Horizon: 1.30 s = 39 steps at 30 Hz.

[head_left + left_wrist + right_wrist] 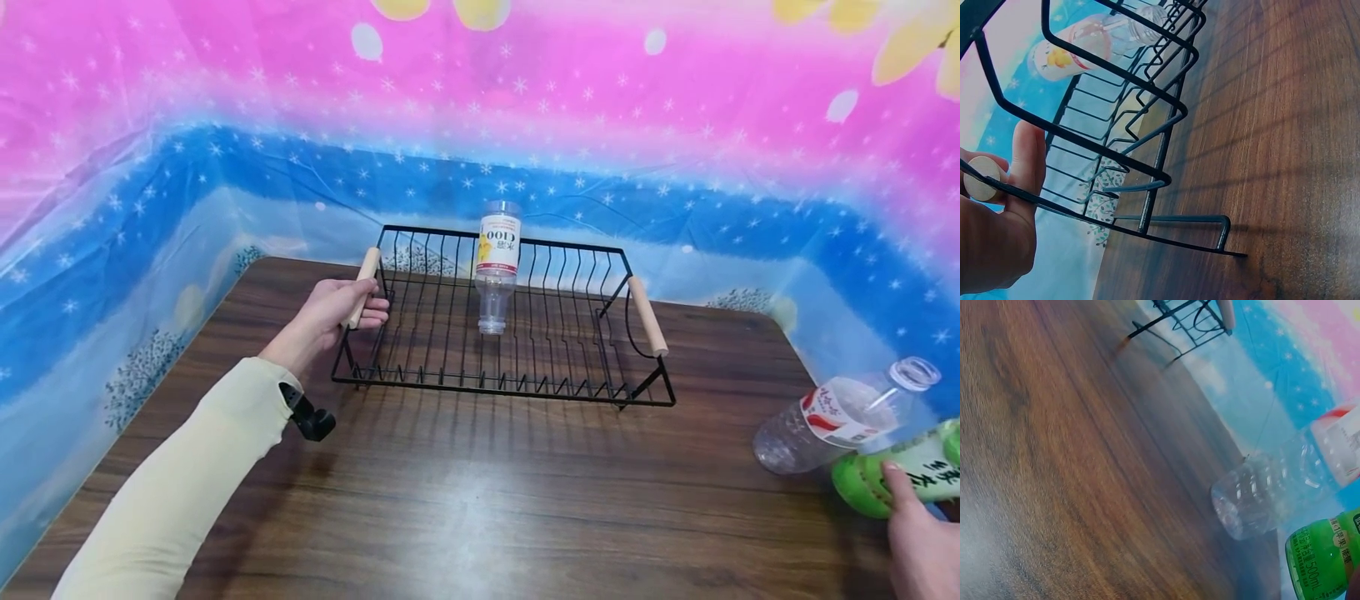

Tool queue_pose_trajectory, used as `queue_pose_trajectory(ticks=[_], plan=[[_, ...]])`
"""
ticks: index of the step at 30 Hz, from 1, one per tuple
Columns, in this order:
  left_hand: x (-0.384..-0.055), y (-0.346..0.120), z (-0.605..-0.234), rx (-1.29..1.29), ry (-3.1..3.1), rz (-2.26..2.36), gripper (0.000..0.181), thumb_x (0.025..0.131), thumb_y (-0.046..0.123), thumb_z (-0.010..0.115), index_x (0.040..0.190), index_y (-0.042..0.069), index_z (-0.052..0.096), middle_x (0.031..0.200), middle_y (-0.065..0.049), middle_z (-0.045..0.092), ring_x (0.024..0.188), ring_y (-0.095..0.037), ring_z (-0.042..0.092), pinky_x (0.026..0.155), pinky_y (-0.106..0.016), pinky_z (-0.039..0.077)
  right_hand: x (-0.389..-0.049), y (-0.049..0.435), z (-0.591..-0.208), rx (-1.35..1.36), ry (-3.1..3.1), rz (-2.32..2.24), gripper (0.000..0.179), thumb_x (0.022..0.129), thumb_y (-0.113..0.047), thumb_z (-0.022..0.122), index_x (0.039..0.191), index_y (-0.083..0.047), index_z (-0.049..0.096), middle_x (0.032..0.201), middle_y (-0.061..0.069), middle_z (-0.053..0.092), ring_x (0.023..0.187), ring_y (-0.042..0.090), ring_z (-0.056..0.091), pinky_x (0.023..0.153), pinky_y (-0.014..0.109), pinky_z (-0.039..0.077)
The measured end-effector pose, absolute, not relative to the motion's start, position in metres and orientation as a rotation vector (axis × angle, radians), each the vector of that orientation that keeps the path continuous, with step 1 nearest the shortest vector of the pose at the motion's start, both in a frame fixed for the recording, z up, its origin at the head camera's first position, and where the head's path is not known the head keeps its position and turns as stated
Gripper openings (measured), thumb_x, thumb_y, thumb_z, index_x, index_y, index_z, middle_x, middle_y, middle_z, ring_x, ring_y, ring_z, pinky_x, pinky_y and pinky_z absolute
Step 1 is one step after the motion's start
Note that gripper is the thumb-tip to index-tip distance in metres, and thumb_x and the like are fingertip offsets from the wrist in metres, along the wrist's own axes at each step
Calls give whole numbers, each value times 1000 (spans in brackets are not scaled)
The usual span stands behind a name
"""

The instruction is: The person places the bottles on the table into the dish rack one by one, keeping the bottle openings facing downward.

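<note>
A black wire dish rack (pixel 502 387) with wooden handles stands on the table. My left hand (pixel 335 315) grips its left handle (pixel 367 265), the thumb across the wood and the fingers on the inner side. Upside down in the rack leans a clear bottle (pixel 498 242) with a white and yellow label, its neck toward me. At the far right my right hand (pixel 926 533) holds a green-labelled bottle (pixel 858 483) lying tilted, thumb on its side; the other fingers are hidden. Right beside it, a clear bottle (pixel 787 437) with a red and white label stands tilted.
The brown wooden table (pixel 450 517) reaches to a pink and blue snowflake-patterned cloth (pixel 315 167) that hangs around its back and sides. A black strap mount (pixel 311 417) is worn on the left wrist. In the right wrist view, the rack (pixel 1200 340) shows at the top.
</note>
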<state>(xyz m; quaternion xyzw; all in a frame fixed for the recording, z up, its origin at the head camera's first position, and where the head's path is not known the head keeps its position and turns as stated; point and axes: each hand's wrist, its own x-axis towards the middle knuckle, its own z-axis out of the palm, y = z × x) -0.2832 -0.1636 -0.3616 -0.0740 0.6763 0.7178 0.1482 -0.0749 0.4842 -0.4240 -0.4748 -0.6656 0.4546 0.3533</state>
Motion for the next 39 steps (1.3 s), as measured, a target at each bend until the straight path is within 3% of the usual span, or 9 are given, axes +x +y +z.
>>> queue_pose_trajectory(ticks=[6,13,16,20,24,31,39], plan=[[-282,-164,-360,-201,1936,2057,53,102,24,47,145,-5,33,82,-1,69,70,-10,69,71,-24,59,-80,545,-459,-1081,-1604,1353,58,81,-38,77,132,-34,49,121,-20,50,108,-6,44,98,7,27],[-281,-166,-359,-194,1947,2042,56,102,25,46,146,-5,30,88,-4,68,75,-11,70,75,-25,59,-93,637,-508,-968,-1770,1347,63,85,-42,71,140,-39,39,127,-20,44,113,-6,38,107,15,19],[-282,-167,-360,-189,1926,2053,55,102,23,45,147,-7,29,83,-2,68,73,-11,70,72,-24,59,-88,612,-483,-936,-1745,1354,61,86,-38,72,138,-38,42,125,-20,47,111,-5,41,102,13,22],[-283,-166,-361,-187,1916,2064,54,103,20,44,146,-7,29,78,0,68,71,-11,70,71,-23,59,-70,522,-410,-882,-1694,1411,55,90,-26,68,140,-31,44,122,-19,50,112,-4,43,103,10,23],[-283,-166,-361,-185,1932,2063,53,103,20,44,146,-7,29,78,0,68,70,-11,70,73,-24,59,-56,448,-355,-799,-1760,1330,52,95,-22,60,143,-28,41,126,-17,48,119,-2,41,110,16,20],[-282,-165,-362,-180,1927,2063,55,102,21,46,147,-7,28,79,0,68,71,-10,70,76,-26,59,-58,418,-339,-660,-1946,1086,54,99,-19,52,148,-29,32,140,-11,41,130,5,35,117,31,21],[-283,-166,-361,-188,1927,2069,55,102,19,46,146,-7,28,85,-4,68,73,-12,70,70,-23,59,-60,418,-339,-671,-1953,1115,55,98,-20,55,147,-31,33,139,-10,42,130,6,36,117,32,23]])
